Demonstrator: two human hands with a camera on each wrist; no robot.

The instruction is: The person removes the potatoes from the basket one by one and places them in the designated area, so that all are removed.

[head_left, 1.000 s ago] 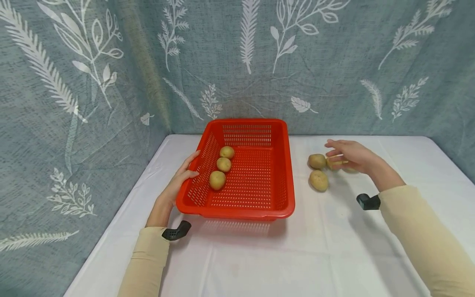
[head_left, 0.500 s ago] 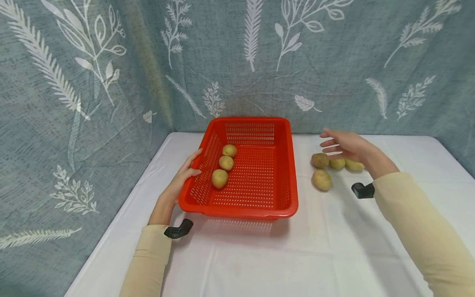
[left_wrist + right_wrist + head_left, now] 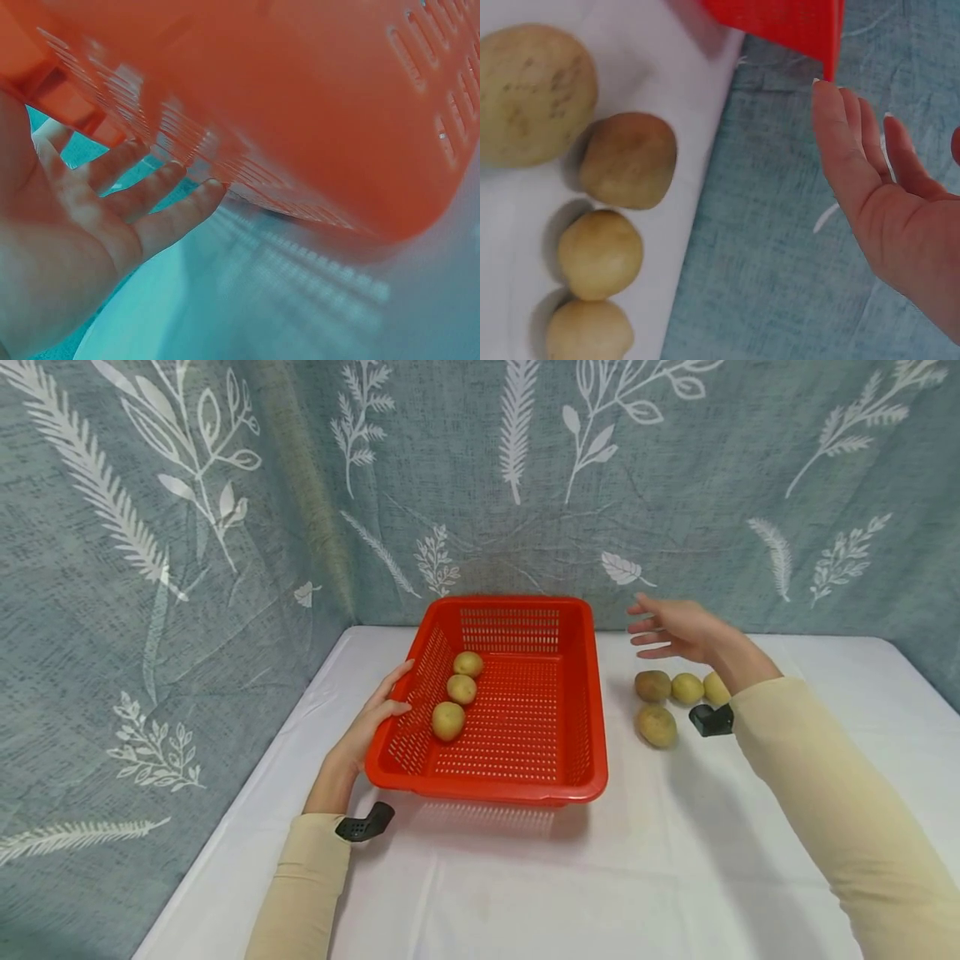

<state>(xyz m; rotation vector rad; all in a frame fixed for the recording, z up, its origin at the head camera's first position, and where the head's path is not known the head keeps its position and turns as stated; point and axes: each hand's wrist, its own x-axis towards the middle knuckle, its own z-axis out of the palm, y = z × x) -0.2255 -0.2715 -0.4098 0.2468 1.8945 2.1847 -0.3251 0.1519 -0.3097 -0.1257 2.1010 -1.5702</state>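
Note:
My left hand (image 3: 369,727) holds the left side of a red plastic basket (image 3: 487,789), its thumb over the rim. In the left wrist view, the other fingers (image 3: 180,217) lie against the slotted outer wall. Three potatoes (image 3: 448,721) sit in a row along the basket's left side, inside it. My right hand (image 3: 678,628) hovers with nothing in it, right of the basket's far corner, fingers spread loosely to the left. Below it on the table, several potatoes (image 3: 656,727) lie close together; the right sleeve and wrist camera come near the rightmost one.
A white cloth (image 3: 525,893) covers the table. Blue-green curtains with white leaf prints (image 3: 480,485) stand close behind and along the left side. A black wrist camera (image 3: 365,822) is strapped to the left wrist.
My right hand has risen off the potatoes and moved left toward the basket, uncovering them. The left hand keeps its place on the basket. The head view has shifted slightly.

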